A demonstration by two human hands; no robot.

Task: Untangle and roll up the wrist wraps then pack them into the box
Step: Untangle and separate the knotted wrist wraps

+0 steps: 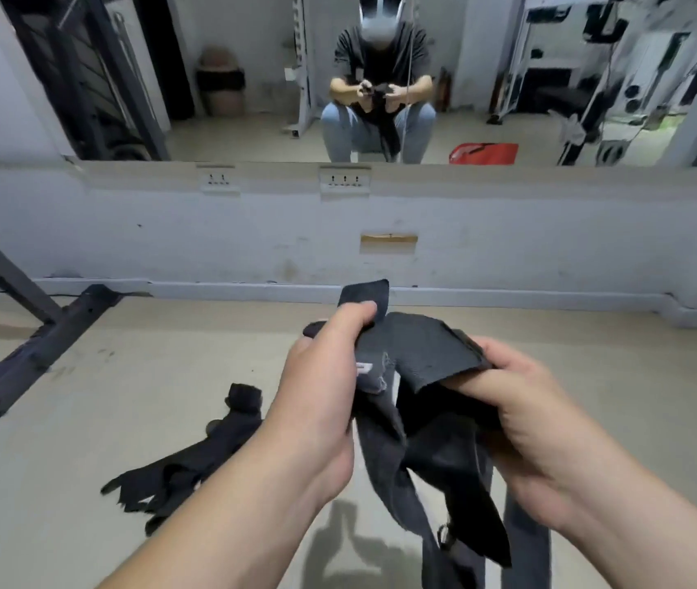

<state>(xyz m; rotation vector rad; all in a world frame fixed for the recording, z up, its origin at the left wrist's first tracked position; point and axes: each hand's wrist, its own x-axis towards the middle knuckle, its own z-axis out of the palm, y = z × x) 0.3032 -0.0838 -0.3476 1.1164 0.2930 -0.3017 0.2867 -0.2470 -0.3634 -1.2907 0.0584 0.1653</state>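
Untangling step, I'd say. Nothing is rolled yet, and no box shows in my view. Biggest thing under the camera is the pale concrete floor (pixel 83 397). Over it hangs the long black woven wrist wrap (pixel 419 346), held up with its tails dropping twisted between the forearms. A second black wrist wrap bundle (pixel 193 461) lies crumpled on the floor to the left, apart from both hands.

Left hand (pixel 321 376) is curled round one end, with a flap sticking up past the knuckles. Right hand (pixel 529 418) grips the stiffer flat end (hook-and-loop tab, I think), fingers closed under it.

Next move calls for drawing the two ends apart and working the hanging loops free — then rolling from one end.

Writing: one small white logo mark (pixel 364 368) by the left hand — half covered, unreadable.
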